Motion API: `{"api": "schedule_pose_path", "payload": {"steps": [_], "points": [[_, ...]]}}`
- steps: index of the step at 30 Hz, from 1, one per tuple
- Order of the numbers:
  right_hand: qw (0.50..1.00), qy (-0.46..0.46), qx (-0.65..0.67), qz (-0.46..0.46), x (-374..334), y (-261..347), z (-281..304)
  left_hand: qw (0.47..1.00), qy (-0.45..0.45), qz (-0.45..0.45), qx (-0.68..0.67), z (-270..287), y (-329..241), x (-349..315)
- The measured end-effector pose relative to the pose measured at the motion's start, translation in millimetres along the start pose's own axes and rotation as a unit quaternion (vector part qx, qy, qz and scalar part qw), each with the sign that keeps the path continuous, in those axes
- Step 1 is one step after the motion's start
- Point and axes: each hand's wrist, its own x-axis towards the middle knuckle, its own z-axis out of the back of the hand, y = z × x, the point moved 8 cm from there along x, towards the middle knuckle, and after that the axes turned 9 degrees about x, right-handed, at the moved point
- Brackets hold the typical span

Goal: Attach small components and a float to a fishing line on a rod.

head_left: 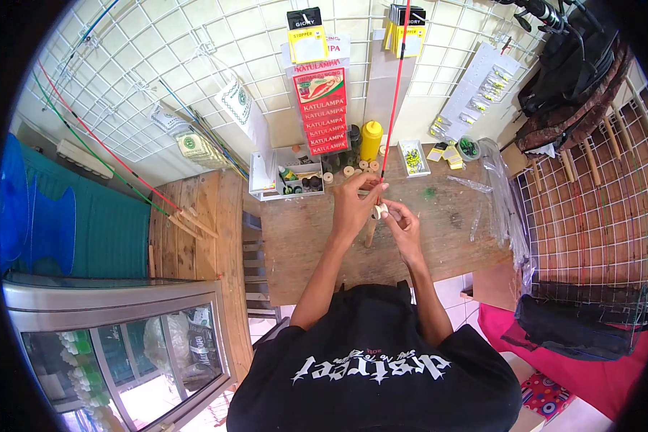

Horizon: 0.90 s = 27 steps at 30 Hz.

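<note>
Apparently, your left hand pinches the red rod near its base, your right hand the pale wooden spool, above the table; the wooden handle seems fitted, spool fastening unclear.

Red rod cut off at top, spool partly behind fingers, black shirt cut off below

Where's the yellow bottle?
In the head view, the yellow bottle stands at the back of the wooden table, right of centre: dark container on its left, small white box on its right.
</note>
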Motion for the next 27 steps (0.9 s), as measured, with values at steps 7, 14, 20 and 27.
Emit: {"api": "schedule_pose_path", "payload": {"steps": [7, 14, 20, 27], "points": [[1.0, 0.0, -0.007, -0.004, -1, 1, -6, 1.0, 0.001, -0.017, -0.005, 7, -2, -4], [1.0, 0.001, 0.005, -0.004, -4, -5, -14, 1.0, 0.026, -0.012, -0.003, 15, -2, -6], [1.0, 0.004, 0.005, 0.004, -2, -4, -26, 0.998, 0.058, 0.022, -0.005, 23, 5, -11], [1.0, -0.008, 0.02, 0.005, 1, -14, -26, 0.991, 0.109, 0.059, -0.057, 13, 47, -29]]}}
